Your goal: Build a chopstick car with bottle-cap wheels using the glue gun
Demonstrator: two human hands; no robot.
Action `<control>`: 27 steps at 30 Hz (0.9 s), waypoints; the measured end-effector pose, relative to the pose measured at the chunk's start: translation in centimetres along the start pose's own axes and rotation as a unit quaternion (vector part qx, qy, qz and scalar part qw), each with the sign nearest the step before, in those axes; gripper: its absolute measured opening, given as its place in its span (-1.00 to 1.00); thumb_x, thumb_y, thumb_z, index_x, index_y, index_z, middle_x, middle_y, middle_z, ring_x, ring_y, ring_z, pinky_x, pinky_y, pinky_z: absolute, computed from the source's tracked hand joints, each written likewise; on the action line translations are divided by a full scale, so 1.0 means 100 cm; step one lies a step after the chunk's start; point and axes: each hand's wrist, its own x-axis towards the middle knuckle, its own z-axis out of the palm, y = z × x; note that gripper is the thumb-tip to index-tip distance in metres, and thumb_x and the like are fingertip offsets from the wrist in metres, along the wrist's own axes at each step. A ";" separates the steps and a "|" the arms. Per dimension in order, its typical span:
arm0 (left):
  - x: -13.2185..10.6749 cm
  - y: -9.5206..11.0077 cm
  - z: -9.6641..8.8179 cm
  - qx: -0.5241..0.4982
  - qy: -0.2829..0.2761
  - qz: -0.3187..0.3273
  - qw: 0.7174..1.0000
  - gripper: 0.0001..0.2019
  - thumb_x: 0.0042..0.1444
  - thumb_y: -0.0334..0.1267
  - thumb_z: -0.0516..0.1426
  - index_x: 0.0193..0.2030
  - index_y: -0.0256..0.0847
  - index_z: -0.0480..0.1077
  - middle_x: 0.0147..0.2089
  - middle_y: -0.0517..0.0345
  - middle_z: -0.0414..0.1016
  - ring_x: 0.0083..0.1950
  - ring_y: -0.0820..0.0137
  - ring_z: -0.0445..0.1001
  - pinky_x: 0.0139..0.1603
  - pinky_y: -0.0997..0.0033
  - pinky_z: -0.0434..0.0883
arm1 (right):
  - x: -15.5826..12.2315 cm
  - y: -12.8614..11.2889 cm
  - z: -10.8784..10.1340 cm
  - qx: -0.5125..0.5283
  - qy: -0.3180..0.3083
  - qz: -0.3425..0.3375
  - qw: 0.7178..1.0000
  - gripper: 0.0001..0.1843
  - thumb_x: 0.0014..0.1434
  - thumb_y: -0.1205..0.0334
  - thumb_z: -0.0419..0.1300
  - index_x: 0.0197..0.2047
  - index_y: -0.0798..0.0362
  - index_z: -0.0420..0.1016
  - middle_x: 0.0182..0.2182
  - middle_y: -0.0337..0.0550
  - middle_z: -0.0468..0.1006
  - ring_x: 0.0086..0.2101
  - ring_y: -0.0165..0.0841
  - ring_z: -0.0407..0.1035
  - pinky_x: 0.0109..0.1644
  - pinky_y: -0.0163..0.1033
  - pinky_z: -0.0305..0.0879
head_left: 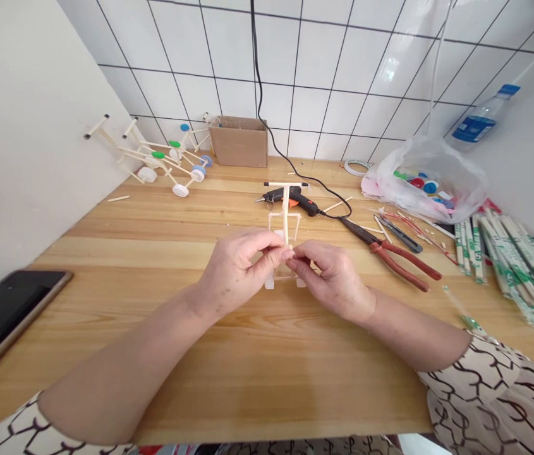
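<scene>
My left hand [233, 268] and my right hand [333, 275] meet at the middle of the wooden table [153, 253], both pinching a small frame of thin wooden sticks [286, 212]. The frame stands upright between my fingertips, with a crossbar at its top and white caps at its base. Its lower part is hidden behind my fingers. A black glue gun [290, 199] lies just behind the frame, its cord running up the tiled wall.
Finished stick models with bottle-cap wheels [167, 161] lie at the back left beside a cardboard box [239, 142]. Red-handled pliers [392, 253], wrapped chopsticks [513, 259], a plastic bag of caps [430, 180] and a water bottle [485, 120] are on the right. A phone [1, 316] lies at left.
</scene>
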 end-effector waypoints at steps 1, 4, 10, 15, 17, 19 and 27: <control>0.000 0.000 0.000 0.003 0.002 0.001 1.000 -0.87 0.10 -0.30 0.09 -0.45 -0.20 0.37 -0.47 0.20 0.46 -0.43 0.46 0.39 -0.38 0.46 0.35 | 0.000 0.000 0.000 -0.002 -0.001 0.002 1.000 -0.86 0.16 0.33 0.05 -0.42 0.07 0.34 -0.57 -0.24 0.38 -0.52 -0.45 0.24 -0.40 -0.36 0.15; 0.000 -0.001 0.001 0.008 0.006 0.002 1.000 -0.87 0.10 -0.29 0.08 -0.45 -0.18 0.36 -0.46 0.21 0.46 -0.43 0.46 0.39 -0.37 0.46 0.35 | -0.002 0.001 0.000 -0.005 -0.006 0.008 1.000 -0.86 0.18 0.31 0.02 -0.41 0.06 0.34 -0.56 -0.24 0.39 -0.52 -0.45 0.25 -0.40 -0.36 0.14; 0.000 -0.002 0.002 0.014 0.010 0.002 1.000 -0.87 0.11 -0.29 0.09 -0.45 -0.18 0.37 -0.48 0.22 0.45 -0.44 0.46 0.39 -0.37 0.46 0.36 | -0.003 0.002 0.002 -0.015 -0.002 0.007 1.000 -0.86 0.19 0.31 0.01 -0.38 0.05 0.34 -0.53 -0.23 0.40 -0.50 -0.44 0.26 -0.39 -0.35 0.14; 0.000 -0.003 0.003 0.017 0.010 0.002 1.000 -0.87 0.11 -0.30 0.09 -0.45 -0.18 0.37 -0.49 0.22 0.45 -0.45 0.46 0.39 -0.38 0.47 0.34 | -0.004 0.003 0.003 -0.029 0.009 -0.005 1.000 -0.88 0.19 0.31 0.02 -0.37 0.05 0.33 -0.51 -0.22 0.40 -0.48 -0.43 0.26 -0.37 -0.34 0.15; -0.001 -0.003 0.003 0.019 0.011 0.003 1.000 -0.87 0.11 -0.30 0.09 -0.45 -0.19 0.37 -0.49 0.22 0.44 -0.45 0.46 0.38 -0.39 0.47 0.33 | -0.004 0.003 0.004 -0.030 0.011 -0.009 0.999 -0.88 0.19 0.32 0.01 -0.36 0.06 0.33 -0.50 -0.21 0.40 -0.47 -0.43 0.26 -0.36 -0.34 0.15; -0.001 -0.003 0.004 0.020 0.012 0.003 1.000 -0.87 0.11 -0.30 0.09 -0.45 -0.19 0.37 -0.50 0.22 0.43 -0.46 0.47 0.37 -0.39 0.48 0.33 | -0.005 0.003 0.004 -0.031 0.012 -0.010 0.999 -0.88 0.20 0.31 0.01 -0.34 0.06 0.33 -0.49 -0.20 0.40 -0.46 -0.43 0.26 -0.35 -0.34 0.15; -0.001 -0.005 0.004 0.040 0.024 0.016 0.999 -0.88 0.10 -0.28 0.11 -0.45 -0.18 0.37 -0.48 0.22 0.46 -0.45 0.46 0.39 -0.37 0.47 0.34 | -0.006 0.002 0.007 -0.051 0.026 -0.004 0.998 -0.87 0.21 0.30 -0.01 -0.34 0.07 0.33 -0.48 -0.18 0.40 -0.45 -0.41 0.27 -0.35 -0.33 0.16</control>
